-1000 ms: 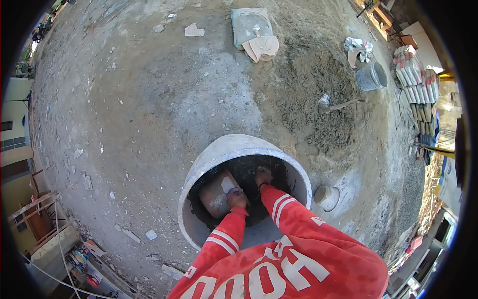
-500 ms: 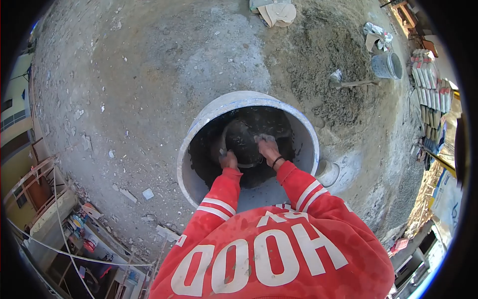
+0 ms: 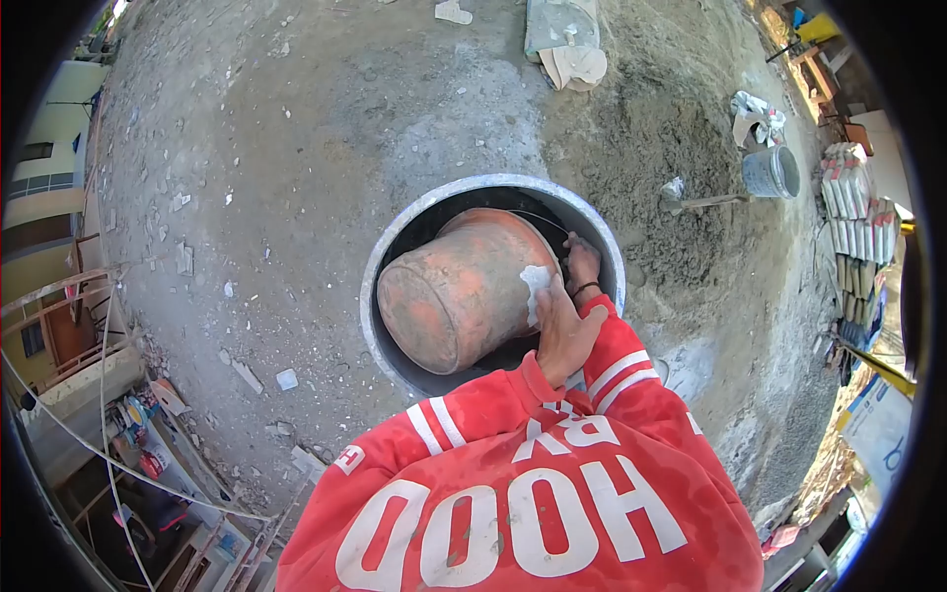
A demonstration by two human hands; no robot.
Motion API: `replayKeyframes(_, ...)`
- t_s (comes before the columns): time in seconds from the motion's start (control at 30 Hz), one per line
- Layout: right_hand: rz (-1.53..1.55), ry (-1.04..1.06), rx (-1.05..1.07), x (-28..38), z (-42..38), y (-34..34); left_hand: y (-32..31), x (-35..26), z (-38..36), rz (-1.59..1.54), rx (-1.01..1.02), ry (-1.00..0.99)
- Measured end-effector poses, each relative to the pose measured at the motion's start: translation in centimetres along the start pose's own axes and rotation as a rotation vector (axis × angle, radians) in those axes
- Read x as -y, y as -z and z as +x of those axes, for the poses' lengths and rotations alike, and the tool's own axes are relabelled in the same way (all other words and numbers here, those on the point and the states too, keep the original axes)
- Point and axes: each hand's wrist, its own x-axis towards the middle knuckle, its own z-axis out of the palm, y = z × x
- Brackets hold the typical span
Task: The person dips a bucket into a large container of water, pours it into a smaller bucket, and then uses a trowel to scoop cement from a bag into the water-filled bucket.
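Tipping over sideways inside the tub (image 3: 493, 181), the bucket (image 3: 454, 296) now lay left of both hands, apparently opening rightward. The left hand (image 3: 566, 337) spread wide by its rim; the right hand (image 3: 584, 264) gripped unclearly.

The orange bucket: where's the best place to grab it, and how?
The orange bucket is probably best gripped by its rim, coming from the right: it lies tipped over, base toward the left, with the wider rim end rightward.

Tipped orange bucket (image 3: 454, 296) from mouth-up to sideways in tub (image 3: 493, 181); moved left hand (image 3: 569, 333) across, near right hand (image 3: 584, 264).
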Motion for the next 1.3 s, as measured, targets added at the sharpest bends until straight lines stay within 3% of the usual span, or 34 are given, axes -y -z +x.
replayKeyframes(0.07,0.169,-0.095,0.114,1.1,-0.4,0.7,-0.2,0.4,-0.1,0.014,-0.02,-0.041)
replayKeyframes(0.17,0.313,-0.079,0.182,2.6,-2.9,1.4,3.2,1.3,-0.6,-0.208,0.017,-0.061)
replayKeyframes(0.23,0.296,-0.097,0.232,3.8,-4.4,2.3,5.8,1.0,-2.3,-0.127,-0.138,-0.066)
replayKeyframes(0.3,0.348,-0.111,0.307,4.8,-6.2,3.1,9.4,3.8,-1.3,-0.345,-0.202,0.175)
replayKeyframes(0.43,0.359,-0.096,0.427,6.5,-9.9,3.3,16.5,9.7,-0.3,-0.489,-0.339,0.248)
replayKeyframes(0.47,0.342,-0.075,0.435,7.1,-10.8,3.0,16.9,12.6,-0.2,-0.476,-0.339,0.233)
replayKeyframes(0.57,0.34,-0.035,0.459,8.7,-12.7,2.1,17.6,12.8,-0.5,-0.583,-0.298,0.403)
replayKeyframes(0.83,0.278,-0.01,0.449,11.1,-12.2,-0.6,17.0,13.6,1.7,-0.603,-0.32,0.528)
replayKeyframes(1.0,-0.014,0.049,0.342,5.1,-4.8,-5.3,13.8,17.3,6.0,-0.629,-0.313,0.703)
replayKeyframes(1.03,-0.166,0.1,0.233,2.4,-2.7,-7.1,12.4,18.3,7.4,-0.626,-0.33,0.71)
replayKeyframes(1.17,-0.415,0.24,0.137,-5.1,2.6,-11.2,6.8,28.6,13.0,-0.295,-0.486,0.573)
replayKeyframes(1.23,-0.501,0.335,0.08,-10.5,7.8,-11.4,6.0,28.5,15.2,-0.155,-0.534,0.501)
replayKeyframes(1.3,-0.579,0.419,0.019,-11.0,8.8,-11.8,6.6,26.1,16.5,0.001,-0.535,0.428)
